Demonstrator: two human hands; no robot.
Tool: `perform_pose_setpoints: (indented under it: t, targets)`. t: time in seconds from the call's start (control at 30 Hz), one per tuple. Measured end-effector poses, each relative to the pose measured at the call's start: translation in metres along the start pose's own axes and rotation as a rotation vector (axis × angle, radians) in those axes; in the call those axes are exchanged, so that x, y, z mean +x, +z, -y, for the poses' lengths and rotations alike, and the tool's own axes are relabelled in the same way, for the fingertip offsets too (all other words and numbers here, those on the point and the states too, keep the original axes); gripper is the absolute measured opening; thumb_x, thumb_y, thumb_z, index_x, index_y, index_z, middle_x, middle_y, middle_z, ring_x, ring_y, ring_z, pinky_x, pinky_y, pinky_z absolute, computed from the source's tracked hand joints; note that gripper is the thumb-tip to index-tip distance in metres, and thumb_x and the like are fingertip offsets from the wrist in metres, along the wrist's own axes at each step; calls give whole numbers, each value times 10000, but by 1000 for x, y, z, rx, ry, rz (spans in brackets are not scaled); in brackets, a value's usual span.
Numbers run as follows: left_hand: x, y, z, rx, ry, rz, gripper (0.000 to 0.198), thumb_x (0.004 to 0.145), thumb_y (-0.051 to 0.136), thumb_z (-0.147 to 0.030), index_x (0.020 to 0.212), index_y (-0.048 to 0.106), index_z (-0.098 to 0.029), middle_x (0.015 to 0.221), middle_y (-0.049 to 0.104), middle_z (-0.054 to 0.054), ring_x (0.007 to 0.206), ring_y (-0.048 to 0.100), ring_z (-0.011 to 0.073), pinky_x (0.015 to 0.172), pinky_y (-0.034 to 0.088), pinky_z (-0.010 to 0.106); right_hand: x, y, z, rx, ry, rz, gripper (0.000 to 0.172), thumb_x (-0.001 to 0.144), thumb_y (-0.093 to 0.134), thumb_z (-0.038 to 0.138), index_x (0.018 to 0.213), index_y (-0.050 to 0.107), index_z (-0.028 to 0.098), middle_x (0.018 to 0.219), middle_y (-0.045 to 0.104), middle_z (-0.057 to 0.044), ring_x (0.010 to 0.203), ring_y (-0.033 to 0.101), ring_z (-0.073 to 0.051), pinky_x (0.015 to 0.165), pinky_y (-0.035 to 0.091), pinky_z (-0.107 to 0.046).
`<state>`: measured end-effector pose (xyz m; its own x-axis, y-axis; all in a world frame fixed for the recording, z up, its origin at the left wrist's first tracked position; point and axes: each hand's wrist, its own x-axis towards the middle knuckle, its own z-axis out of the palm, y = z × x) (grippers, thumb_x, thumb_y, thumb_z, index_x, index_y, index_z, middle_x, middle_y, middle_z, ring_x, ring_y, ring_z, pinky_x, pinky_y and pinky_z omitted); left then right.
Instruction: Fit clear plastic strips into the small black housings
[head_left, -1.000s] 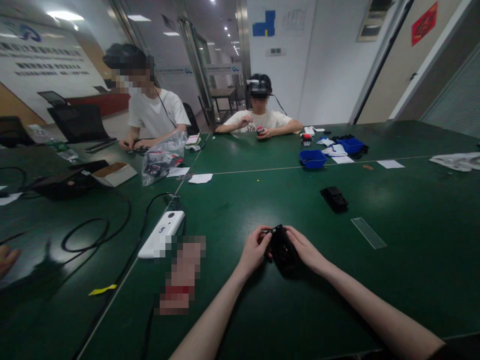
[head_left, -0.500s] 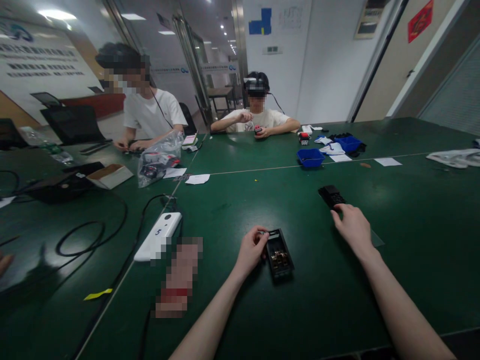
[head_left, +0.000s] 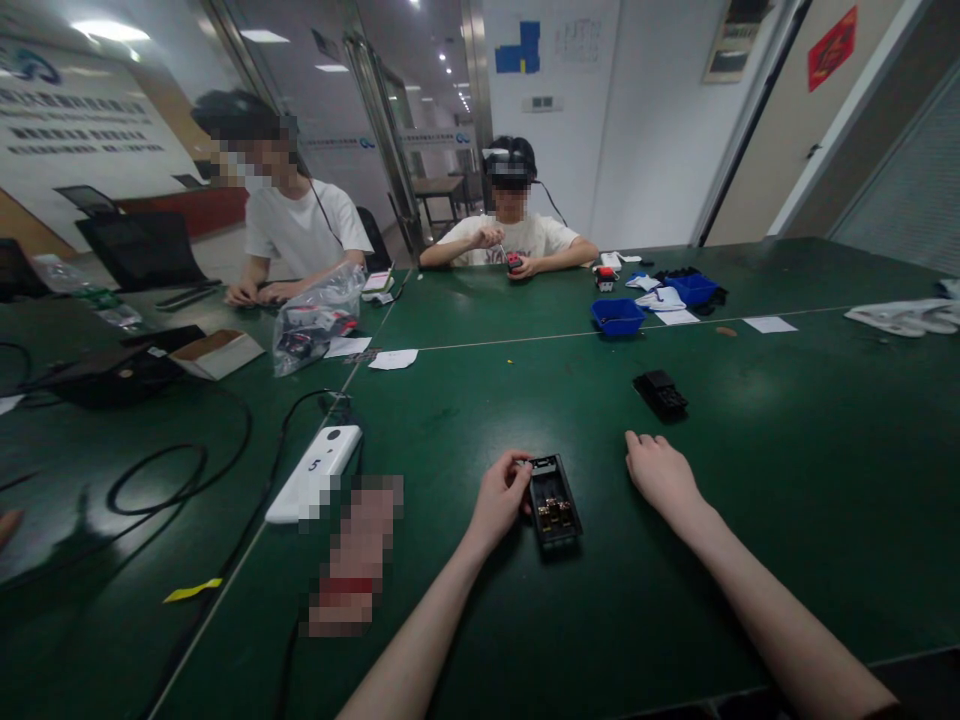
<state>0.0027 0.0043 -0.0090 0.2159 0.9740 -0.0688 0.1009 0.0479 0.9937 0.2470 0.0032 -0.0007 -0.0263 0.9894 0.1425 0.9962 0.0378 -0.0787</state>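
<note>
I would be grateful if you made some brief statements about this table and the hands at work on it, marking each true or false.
1. The left hand is holding the black case. True.
2. The right hand is touching the same case. False: it is apart from the case, off to its right.
3. Gold-coloured parts show inside the open case. True.
4. The dark block lies in a blue tray. False: it lies on the green table.
5. The white bar bears the number 5. True.
6. The yellow strip lies right of the right hand. False: it lies left of the left hand.
</note>
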Motion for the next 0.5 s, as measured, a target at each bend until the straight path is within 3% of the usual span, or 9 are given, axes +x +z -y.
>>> perform_pose_setpoints:
  t: [0.23, 0.37, 0.5]
  targets:
    - [0, 2, -1, 26, 2, 2, 257, 806, 500, -379, 926, 525, -153, 610, 539, -33, 426, 502, 85, 387, 399, 181, 16, -25, 40, 898, -47, 201, 224, 815, 439, 210, 977, 592, 182, 725, 662, -47, 582, 611, -157, 578, 487, -302]
    - [2, 2, 3, 24, 17, -5, 273, 791, 520, -388, 929, 517, -153, 567, 508, -53, 412, 490, 86, 383, 388, 179, 20, -32, 63, 1450, -47, 337, 234, 770, 533, 246, 993, 547, 176, 771, 655, -19, 642, 627, -134, 590, 503, -282]
    - [3, 1, 5, 39, 28, -8, 292, 764, 566, -399, 910, 516, -152, 546, 495, -66, 390, 473, 77, 378, 371, 174, 13, -22, 80, 1700, -45, 415, 368, 662, 681, 214, 992, 520, 195, 780, 661, 2, 688, 641, -131, 659, 507, -284]
